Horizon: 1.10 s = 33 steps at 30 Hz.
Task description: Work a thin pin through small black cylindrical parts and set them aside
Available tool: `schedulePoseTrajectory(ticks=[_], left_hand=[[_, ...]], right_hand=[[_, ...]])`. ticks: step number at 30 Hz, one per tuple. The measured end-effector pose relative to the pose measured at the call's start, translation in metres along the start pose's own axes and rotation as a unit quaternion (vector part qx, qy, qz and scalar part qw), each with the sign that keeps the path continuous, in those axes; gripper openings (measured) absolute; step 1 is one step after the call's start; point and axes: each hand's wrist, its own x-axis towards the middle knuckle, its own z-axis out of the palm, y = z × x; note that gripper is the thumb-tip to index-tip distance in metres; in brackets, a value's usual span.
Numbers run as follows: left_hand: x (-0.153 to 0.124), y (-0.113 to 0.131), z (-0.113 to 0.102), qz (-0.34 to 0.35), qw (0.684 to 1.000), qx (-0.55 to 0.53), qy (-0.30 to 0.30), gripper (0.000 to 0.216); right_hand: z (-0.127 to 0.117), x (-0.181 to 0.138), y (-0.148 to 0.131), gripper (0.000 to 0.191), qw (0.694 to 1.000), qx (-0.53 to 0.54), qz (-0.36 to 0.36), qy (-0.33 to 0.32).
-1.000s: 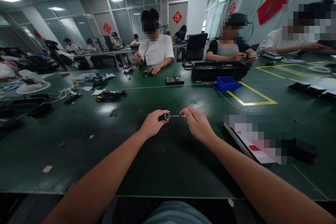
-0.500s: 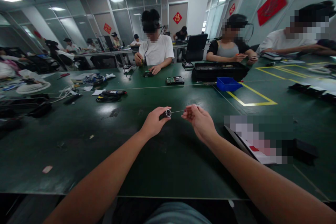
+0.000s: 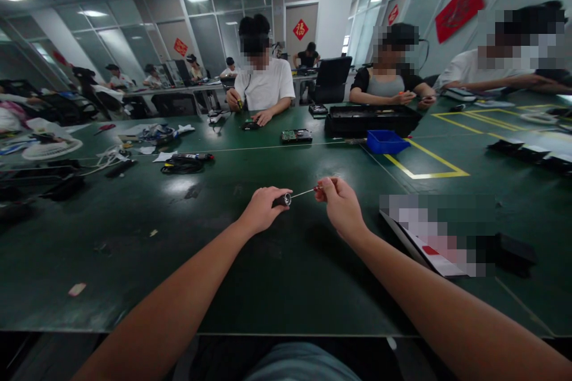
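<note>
My left hand (image 3: 259, 209) is closed around a small dark cylinder with a silver-rimmed end (image 3: 285, 199), possibly a flashlight. That rimmed end faces to the right and partly toward me. In my right hand (image 3: 343, 205), thumb and fingers pinch the reddish handle of a thin screwdriver (image 3: 304, 193). Its pale shaft slants down leftward to the cylinder's rim. Whether the tip goes inside the rim or only touches it, I cannot tell. Both hands are above the green table (image 3: 277, 280).
A blue bin (image 3: 386, 141) and a long black tray (image 3: 373, 121) stand beyond my right hand. A bare hard drive (image 3: 296, 136) lies farther ahead. Black cables (image 3: 185, 163) rest at left, a partly blurred booklet (image 3: 429, 244) at right. Co-workers sit across the table.
The cylinder has turned, so its rimmed end faces me less squarely and sits slightly lower. The screwdriver now slants more steeply. My right hand's fingers have drawn in around its handle.
</note>
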Motion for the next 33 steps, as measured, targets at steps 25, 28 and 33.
schedulePoseTrajectory(ticks=[25, 28, 33], left_hand=[[0.002, 0.0, 0.0, -0.042, 0.999, -0.025, 0.02, 0.035], [0.002, -0.001, 0.001, -0.08, 0.989, -0.105, 0.072, 0.036], [0.0, 0.0, 0.0, -0.084, 0.97, -0.189, 0.127, 0.038]], right_hand=[[-0.005, -0.005, -0.018, 0.025, 0.973, -0.208, -0.099, 0.009], [-0.005, -0.007, -0.021, 0.025, 0.974, -0.203, -0.096, 0.01], [-0.005, -0.008, -0.022, 0.026, 0.978, -0.192, -0.088, 0.001]])
